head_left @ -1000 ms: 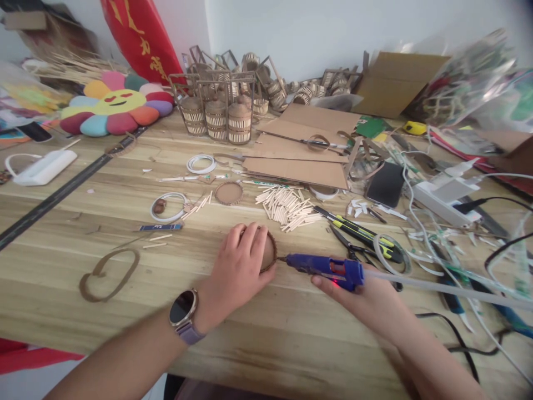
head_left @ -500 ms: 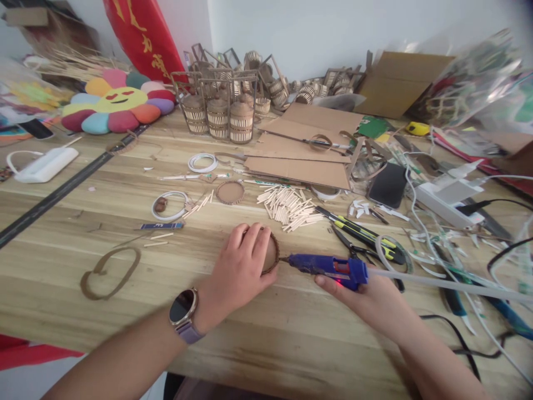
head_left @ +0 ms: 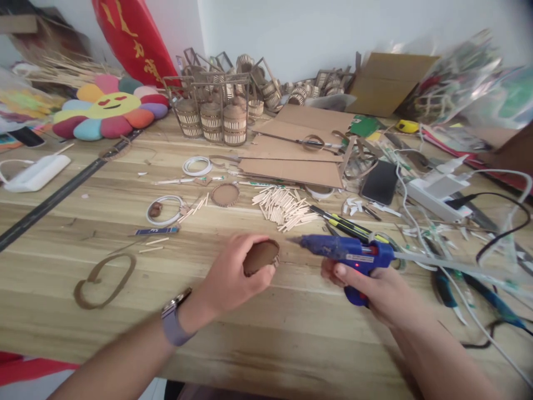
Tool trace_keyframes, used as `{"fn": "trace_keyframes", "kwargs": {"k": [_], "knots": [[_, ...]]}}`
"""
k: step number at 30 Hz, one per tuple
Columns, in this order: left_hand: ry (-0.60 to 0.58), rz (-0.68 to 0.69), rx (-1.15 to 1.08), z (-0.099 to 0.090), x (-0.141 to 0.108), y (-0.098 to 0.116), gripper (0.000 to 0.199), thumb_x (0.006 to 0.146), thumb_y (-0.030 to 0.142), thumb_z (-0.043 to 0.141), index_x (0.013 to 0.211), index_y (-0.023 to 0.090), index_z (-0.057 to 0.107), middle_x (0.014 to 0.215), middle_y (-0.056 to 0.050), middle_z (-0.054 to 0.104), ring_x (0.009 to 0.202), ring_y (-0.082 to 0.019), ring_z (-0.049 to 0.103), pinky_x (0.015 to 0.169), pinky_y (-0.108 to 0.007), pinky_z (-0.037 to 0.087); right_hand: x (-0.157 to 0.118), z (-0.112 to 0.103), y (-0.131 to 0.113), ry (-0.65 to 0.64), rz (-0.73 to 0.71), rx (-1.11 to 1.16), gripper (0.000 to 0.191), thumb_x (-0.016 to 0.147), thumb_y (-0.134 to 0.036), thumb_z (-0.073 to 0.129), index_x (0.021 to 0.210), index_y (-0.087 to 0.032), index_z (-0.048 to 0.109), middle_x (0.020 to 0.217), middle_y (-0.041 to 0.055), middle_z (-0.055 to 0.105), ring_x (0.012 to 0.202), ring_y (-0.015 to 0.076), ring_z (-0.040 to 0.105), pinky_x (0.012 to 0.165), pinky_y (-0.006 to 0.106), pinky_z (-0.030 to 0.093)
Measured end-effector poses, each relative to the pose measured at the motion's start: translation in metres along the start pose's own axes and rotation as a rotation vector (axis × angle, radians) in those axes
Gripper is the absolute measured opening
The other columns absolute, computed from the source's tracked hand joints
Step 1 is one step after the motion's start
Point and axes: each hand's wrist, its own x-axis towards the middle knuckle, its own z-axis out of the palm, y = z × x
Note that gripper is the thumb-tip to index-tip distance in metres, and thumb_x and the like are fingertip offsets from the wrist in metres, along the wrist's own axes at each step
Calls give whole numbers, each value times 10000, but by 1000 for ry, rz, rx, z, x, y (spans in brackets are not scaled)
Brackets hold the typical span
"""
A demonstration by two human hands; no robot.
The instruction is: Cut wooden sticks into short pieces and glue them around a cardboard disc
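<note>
My left hand (head_left: pixel 229 278), with a watch on its wrist, grips a round brown cardboard disc (head_left: pixel 261 256) with a raised rim, thumb at the near edge and fingers round the far left. In my right hand (head_left: pixel 375 286) is a blue glue gun (head_left: pixel 337 247); its nozzle points left, a short gap from the disc, and a red light glows on its body. A similar brown disc (head_left: pixel 225 195) lies flat farther back. Behind my hands is a heap of short pale sticks (head_left: pixel 286 208).
Black-and-yellow cutters (head_left: pixel 350 226), pliers (head_left: pixel 445 289), a white power strip (head_left: pixel 439 194) and loose cables crowd the right. Cardboard sheets (head_left: pixel 291 169) and small basket models (head_left: pixel 212 119) stand behind. A brown strip loop (head_left: pixel 79 283) lies left.
The glue gun has drawn back right, its nozzle now away from the disc. My left hand has turned and tilted the disc, showing more of its inside. The view has shifted slightly.
</note>
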Motion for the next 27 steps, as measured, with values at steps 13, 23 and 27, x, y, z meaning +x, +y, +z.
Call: {"fn": "trace_keyframes", "kwargs": {"k": [13, 23, 27], "knots": [[-348, -297, -510, 23, -9, 12, 285, 881, 324, 468, 1078, 189, 623, 1130, -70, 708, 1047, -234, 651, 904, -390, 521, -17, 37, -16, -67, -195, 153, 266, 747, -234, 721, 999, -264, 643, 1056, 34, 727, 1024, 232, 673, 912, 384, 555], [-447, -320, -633, 28, -7, 16, 241, 864, 325, 524, 1045, 185, 600, 1144, -65, 692, 1066, -230, 618, 896, -336, 478, -19, 47, -13, -38, -76, 164, 158, 717, -269, 703, 828, -228, 598, 800, 6, 682, 699, 162, 637, 584, 276, 533], [-459, -314, -675, 28, -8, 14, 226, 868, 327, 542, 1031, 180, 594, 1133, -70, 694, 1062, -232, 617, 899, -338, 473, -19, 50, -14, -47, -112, 163, 148, 712, -256, 715, 802, -233, 599, 792, 2, 680, 665, 145, 618, 589, 274, 523]]}}
